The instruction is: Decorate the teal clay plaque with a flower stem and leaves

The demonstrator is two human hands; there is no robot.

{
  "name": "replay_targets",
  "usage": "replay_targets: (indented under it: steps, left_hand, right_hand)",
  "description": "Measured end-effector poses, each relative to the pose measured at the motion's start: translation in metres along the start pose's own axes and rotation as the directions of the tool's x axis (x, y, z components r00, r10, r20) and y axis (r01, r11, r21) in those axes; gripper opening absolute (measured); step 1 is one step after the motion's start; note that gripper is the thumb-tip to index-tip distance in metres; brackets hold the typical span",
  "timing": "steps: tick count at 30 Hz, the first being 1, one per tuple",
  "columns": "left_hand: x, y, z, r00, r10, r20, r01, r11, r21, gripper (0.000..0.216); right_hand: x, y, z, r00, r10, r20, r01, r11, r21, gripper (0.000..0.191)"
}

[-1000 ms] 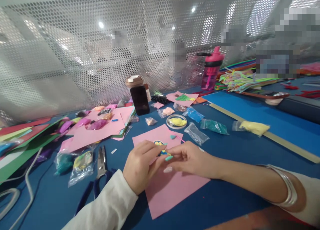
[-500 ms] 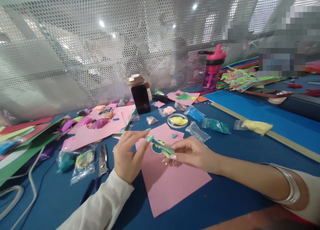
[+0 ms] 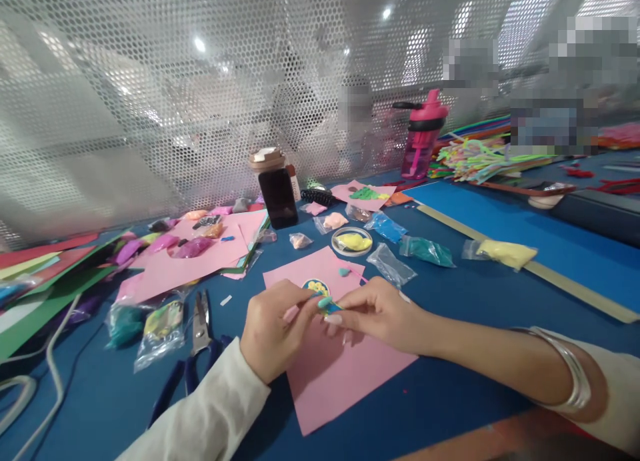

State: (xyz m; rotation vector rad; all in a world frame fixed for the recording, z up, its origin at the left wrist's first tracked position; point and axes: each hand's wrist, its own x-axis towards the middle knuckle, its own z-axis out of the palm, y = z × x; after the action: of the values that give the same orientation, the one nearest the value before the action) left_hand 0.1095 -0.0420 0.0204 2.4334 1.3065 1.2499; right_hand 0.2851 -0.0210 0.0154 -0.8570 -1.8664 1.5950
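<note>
My left hand (image 3: 273, 334) and my right hand (image 3: 377, 314) meet over a pink paper sheet (image 3: 340, 374) on the blue table. Both pinch a small teal and blue clay piece (image 3: 327, 305) between their fingertips. Just behind the fingers, a round dark blue clay disc with yellow marks (image 3: 316, 287) lies on the pink sheet. A small teal clay drop (image 3: 344, 272) rests farther back on the same sheet. A silver bangle (image 3: 575, 367) sits on my right forearm.
Pliers with blue handles (image 3: 193, 354) lie left of my left hand, beside bagged clay (image 3: 160, 327). Behind are a round lid with yellow clay (image 3: 353, 241), more clay bags (image 3: 425, 251), pink papers (image 3: 195, 264), a dark cup (image 3: 277, 194) and a pink bottle (image 3: 423, 137). A perforated metal screen (image 3: 150, 114) backs the table.
My left hand, which had drawn away to the left with fingers spread, has come back to my right hand and closed on the clay piece. The clay disc lies on the sheet again.
</note>
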Motion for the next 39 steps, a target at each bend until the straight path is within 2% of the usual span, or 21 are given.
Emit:
replay_targets:
  steps: [3,5,7,8,10,12,14,15,17,22,26,28,30,33,36,39]
  left_hand:
    - [0.003,-0.009,-0.006,0.986,-0.091,-0.14,0.099,0.994,0.048,0.013]
    - [0.005,-0.017,-0.012,0.955,-0.165,-0.248,0.182,0.982,0.049,0.018]
    - [0.008,-0.024,-0.016,0.916,-0.241,-0.319,0.242,0.97,-0.039,0.022]
    - [0.009,-0.025,-0.017,0.909,-0.271,-0.315,0.252,0.963,-0.098,0.023]
    - [0.009,-0.023,-0.015,0.938,-0.271,-0.214,0.234,0.955,-0.181,0.022]
    - [0.007,-0.016,-0.008,0.978,-0.206,-0.028,0.197,0.961,-0.192,0.024]
    - [0.004,-0.007,-0.002,0.978,-0.133,0.159,0.164,0.967,-0.196,0.022]
    - [0.002,-0.002,0.001,0.97,-0.105,0.218,0.149,0.969,-0.199,0.02]
    - [0.0,0.003,0.003,0.969,-0.075,0.236,0.12,0.976,-0.181,0.018]
    - [0.0,-0.003,-0.001,0.993,-0.116,0.011,0.116,0.992,-0.038,0.015]
    - [0.003,-0.014,-0.005,0.959,-0.193,-0.206,0.191,0.981,-0.028,0.016]
    - [0.003,-0.016,-0.006,0.946,-0.218,-0.242,0.201,0.975,-0.095,0.017]
    - [0.002,-0.015,-0.005,0.966,-0.197,-0.167,0.172,0.973,-0.155,0.023]
    - [0.0,-0.008,-0.001,0.994,-0.102,0.041,0.108,0.975,-0.192,0.033]
    - [-0.002,-0.001,0.002,0.986,-0.023,0.163,0.062,0.971,-0.232,0.02]
    - [-0.002,0.003,0.003,0.989,-0.002,0.146,0.032,0.978,-0.207,0.012]
  right_hand:
    - [-0.001,0.001,-0.001,0.999,0.027,0.037,-0.027,1.0,0.003,0.035]
    - [-0.003,0.001,-0.001,0.998,0.019,0.063,-0.02,1.0,0.012,0.035]
    - [-0.004,0.002,-0.002,0.998,-0.02,0.055,0.019,1.0,0.022,0.031]
    - [-0.004,0.001,-0.002,0.998,-0.046,0.042,0.045,0.999,0.026,0.03]
    - [-0.004,0.0,-0.002,0.995,-0.096,0.026,0.095,0.995,0.024,0.032]
    - [-0.003,-0.002,-0.002,0.992,-0.119,0.032,0.119,0.993,0.008,0.032]
    - [-0.003,-0.002,-0.001,0.993,-0.108,0.037,0.109,0.994,-0.005,0.026]
    - [-0.002,-0.002,0.0,0.995,-0.093,0.034,0.093,0.996,-0.001,0.024]
    - [-0.002,-0.001,0.0,0.999,-0.046,0.028,0.045,0.999,0.021,0.024]
    - [-0.001,0.002,-0.002,0.999,0.034,0.032,-0.035,0.998,0.054,0.032]
    - [0.0,0.003,-0.004,0.998,0.036,0.042,-0.039,0.997,0.068,0.028]
    - [0.0,0.004,-0.005,0.999,0.015,0.053,-0.018,0.997,0.072,0.025]
    - [-0.001,0.003,-0.005,0.997,-0.06,0.047,0.057,0.996,0.068,0.025]
    - [-0.002,0.003,-0.003,0.987,-0.145,0.071,0.14,0.988,0.069,0.032]
    - [-0.002,0.002,0.0,0.994,-0.08,0.08,0.077,0.996,0.047,0.022]
    - [-0.002,0.001,0.002,0.999,0.016,0.044,-0.019,0.998,0.063,0.026]
